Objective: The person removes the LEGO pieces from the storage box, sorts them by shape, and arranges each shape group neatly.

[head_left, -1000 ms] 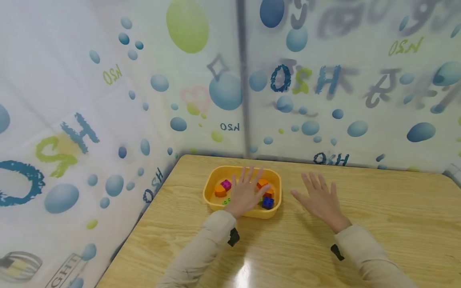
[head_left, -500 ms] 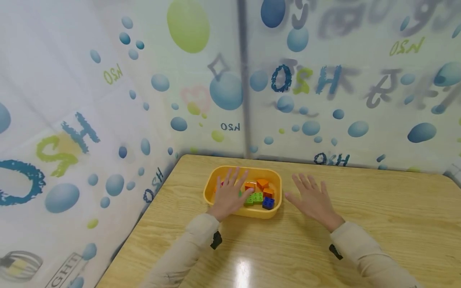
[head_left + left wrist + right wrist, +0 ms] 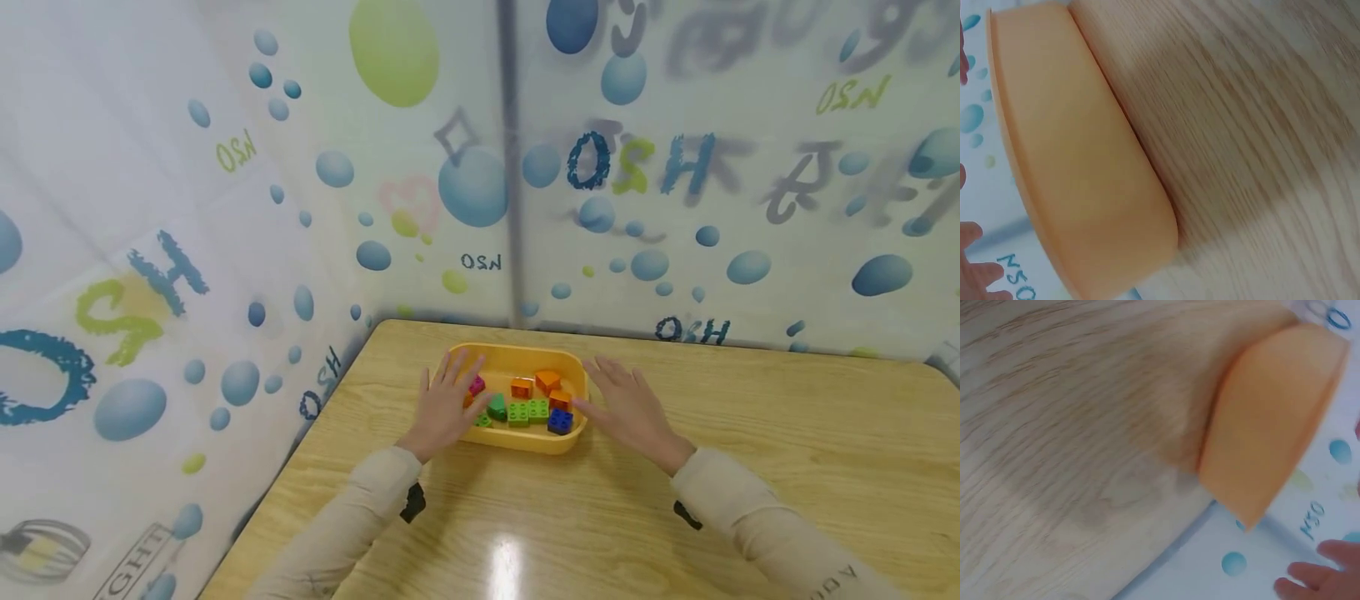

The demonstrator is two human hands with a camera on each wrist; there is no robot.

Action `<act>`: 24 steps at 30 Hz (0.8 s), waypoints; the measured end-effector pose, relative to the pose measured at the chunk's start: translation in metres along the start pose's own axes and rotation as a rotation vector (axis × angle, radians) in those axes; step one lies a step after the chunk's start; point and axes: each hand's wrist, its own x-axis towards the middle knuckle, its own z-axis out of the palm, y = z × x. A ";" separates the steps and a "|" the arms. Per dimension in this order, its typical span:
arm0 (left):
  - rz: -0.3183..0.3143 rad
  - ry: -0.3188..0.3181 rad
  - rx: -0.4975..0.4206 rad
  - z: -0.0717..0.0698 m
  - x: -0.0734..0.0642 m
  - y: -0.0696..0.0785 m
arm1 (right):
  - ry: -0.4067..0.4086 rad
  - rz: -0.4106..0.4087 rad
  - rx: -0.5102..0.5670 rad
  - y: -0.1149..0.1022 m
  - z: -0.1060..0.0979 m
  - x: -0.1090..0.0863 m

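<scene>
A yellow-orange plastic tray (image 3: 517, 442) stands on the table and holds several toy building bricks. Inside lie two light green bricks (image 3: 528, 412), a dark green piece (image 3: 497, 407), a blue brick (image 3: 560, 421), a magenta brick (image 3: 477, 385) and several orange pieces (image 3: 547, 382). My left hand (image 3: 441, 414), fingers spread, is over the tray's left end and hides part of it. At the right end is my right hand (image 3: 632, 412), fingers extended, its thumb by the rim. Whether either hand touches the tray, I cannot tell. Both wrist views show the tray's outer wall (image 3: 1079, 156).
The wooden table (image 3: 570, 517) extends in front of the tray and to its right. Behind and to the left hang white curtains (image 3: 645, 217) printed with blue and green bubbles and lettering. Light glares off the tabletop near the front.
My left hand has moved left from over the middle of the tray to its left end, uncovering the green bricks. My right hand has moved left, up to the tray's right end.
</scene>
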 end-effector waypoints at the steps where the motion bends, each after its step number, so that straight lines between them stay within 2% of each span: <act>1: -0.002 0.010 -0.001 -0.002 0.000 -0.003 | 0.011 -0.013 0.001 -0.001 0.002 0.001; 5: -0.015 0.032 -0.007 -0.006 0.002 -0.014 | 0.046 -0.063 0.030 -0.003 0.009 0.004; 10: -0.034 0.060 0.005 -0.010 0.005 -0.027 | 0.072 -0.092 0.128 -0.009 0.012 0.009; 12: -0.066 0.076 -0.021 -0.011 0.006 -0.031 | 0.085 -0.100 0.162 -0.012 0.012 0.013; 15: -0.145 0.093 -0.094 -0.011 0.008 -0.037 | 0.092 -0.120 0.203 -0.017 0.012 0.020; 19: -0.245 0.067 -0.189 -0.008 0.009 -0.044 | 0.041 -0.148 0.266 -0.021 0.012 0.029; 24: -0.301 0.035 -0.270 -0.005 0.012 -0.051 | -0.045 -0.158 0.345 -0.025 0.012 0.041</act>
